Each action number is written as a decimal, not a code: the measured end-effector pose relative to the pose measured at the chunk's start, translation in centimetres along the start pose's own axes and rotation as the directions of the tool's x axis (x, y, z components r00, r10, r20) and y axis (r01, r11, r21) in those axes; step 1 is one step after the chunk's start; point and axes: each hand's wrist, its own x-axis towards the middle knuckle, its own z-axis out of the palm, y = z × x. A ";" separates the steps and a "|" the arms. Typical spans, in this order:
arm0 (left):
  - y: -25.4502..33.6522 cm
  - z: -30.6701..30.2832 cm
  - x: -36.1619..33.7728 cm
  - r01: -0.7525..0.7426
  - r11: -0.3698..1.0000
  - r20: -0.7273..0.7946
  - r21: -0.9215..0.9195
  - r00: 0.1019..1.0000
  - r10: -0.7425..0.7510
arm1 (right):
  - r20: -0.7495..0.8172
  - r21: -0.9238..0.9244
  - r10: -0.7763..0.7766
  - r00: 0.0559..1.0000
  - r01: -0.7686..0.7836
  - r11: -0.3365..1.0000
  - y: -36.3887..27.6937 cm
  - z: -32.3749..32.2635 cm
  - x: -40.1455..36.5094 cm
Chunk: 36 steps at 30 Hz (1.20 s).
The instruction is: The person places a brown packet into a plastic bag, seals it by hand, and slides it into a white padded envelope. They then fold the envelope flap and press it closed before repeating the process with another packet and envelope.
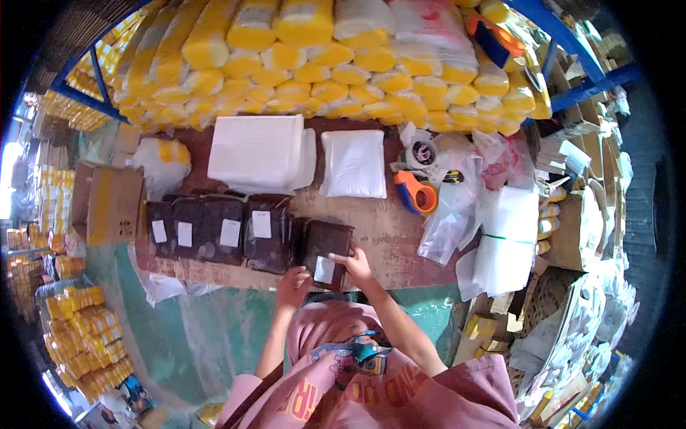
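A dark brown wrapped package (330,239) with a white label (324,269) near its lower end lies at the table's near edge. My right hand (355,268) grips its right side, thumb resting on top by the label and the other fingers along the edge. At the lower left corner, my left hand (293,286) has its fingers bent against the package; its fingertips are partly hidden. To the left stands a row of similar dark packages, the closest being a labelled dark package (267,239).
Behind are a stack of white sheets (254,150) and a white packet (354,164). On the right lie an orange and blue tape dispenser (414,193), a tape roll (421,152), plastic bags (451,214) and a banded bundle (509,239). Yellow-ended rolls (307,89) line the back; a cardboard box (111,207) stands left.
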 end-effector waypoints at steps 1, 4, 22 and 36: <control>2.9 2.3 0.1 -0.114 0.992 -0.072 0.052 0.990 0.118 | 0.012 0.034 -0.015 1.000 0.014 0.999 -1.4 -1.5 -1.2; 10.3 3.3 -1.3 -0.220 0.904 -0.097 0.367 0.957 0.272 | -0.036 0.081 0.077 0.996 -0.074 0.994 -4.0 -2.5 -6.8; 6.0 10.4 -1.0 0.631 0.716 0.547 -0.297 0.728 -0.414 | -0.601 -0.746 -0.546 0.584 -0.164 0.646 -5.0 -30.8 -7.7; 7.8 9.9 -9.6 0.334 0.728 0.151 -0.600 0.940 -0.306 | -0.549 -0.576 -0.539 0.639 0.178 0.798 -14.6 -28.3 -10.1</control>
